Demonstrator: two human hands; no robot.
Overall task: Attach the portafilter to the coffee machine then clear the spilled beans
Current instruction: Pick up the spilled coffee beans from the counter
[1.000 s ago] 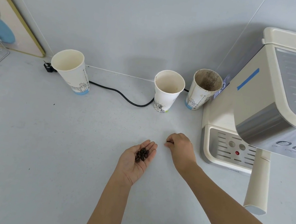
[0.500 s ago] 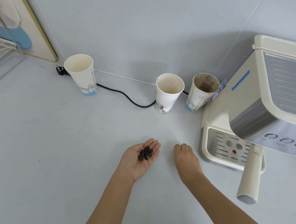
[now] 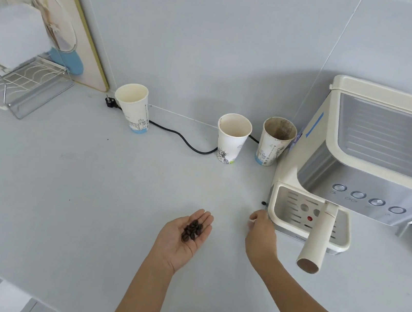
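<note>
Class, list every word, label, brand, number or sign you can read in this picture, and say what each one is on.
No text can be read here.
Paper cups: printed drawings and small print, too small to read.
Coffee machine: a faint mark on the base's front edge, too blurred to read.
Buttons: tiny symbols beneath, unreadable.
Blue tape on the machine's side: blank.

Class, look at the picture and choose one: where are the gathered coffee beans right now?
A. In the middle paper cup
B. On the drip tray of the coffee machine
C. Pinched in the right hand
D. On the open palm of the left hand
D: the dark coffee beans lie in a small heap on the upturned, open palm of the left hand, held above the counter.
</note>
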